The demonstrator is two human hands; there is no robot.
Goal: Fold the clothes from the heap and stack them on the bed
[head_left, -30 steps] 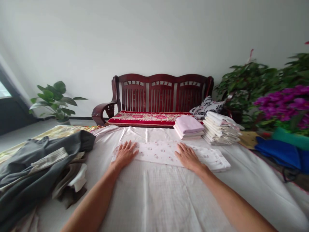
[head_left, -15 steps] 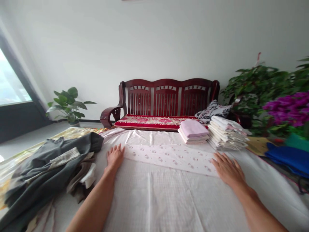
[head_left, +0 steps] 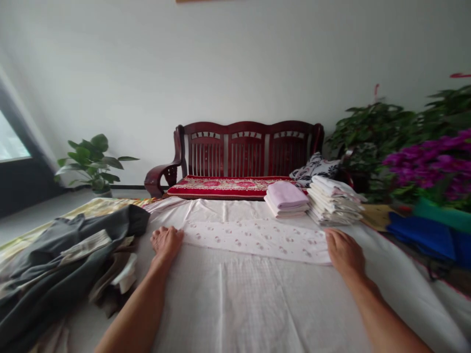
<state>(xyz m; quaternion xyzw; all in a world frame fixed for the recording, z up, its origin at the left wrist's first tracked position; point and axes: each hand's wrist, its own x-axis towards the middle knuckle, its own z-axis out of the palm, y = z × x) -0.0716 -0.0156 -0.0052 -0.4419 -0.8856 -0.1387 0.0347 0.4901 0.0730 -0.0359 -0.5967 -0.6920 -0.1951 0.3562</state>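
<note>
Long white fabric strip with small dark motifs [head_left: 253, 240] lies flat on white cloth sheet [head_left: 257, 304], long axis left-right, right end angled slightly nearer body. Left hand [head_left: 167, 242] at left end, right hand [head_left: 345, 251] at right. Fingers curled; undersides hidden, can't tell if pinching.

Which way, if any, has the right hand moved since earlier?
Yes: the right hand moved rightward in view, from below the lilac cloth to below the white stack.

The cloth [head_left: 253, 239], pale pink-white and printed with small scattered motifs, is laid flat crosswise on the sheet [head_left: 253, 304] in a long, narrow strip, apparently folded, its right end set slightly nearer than its left
</note>
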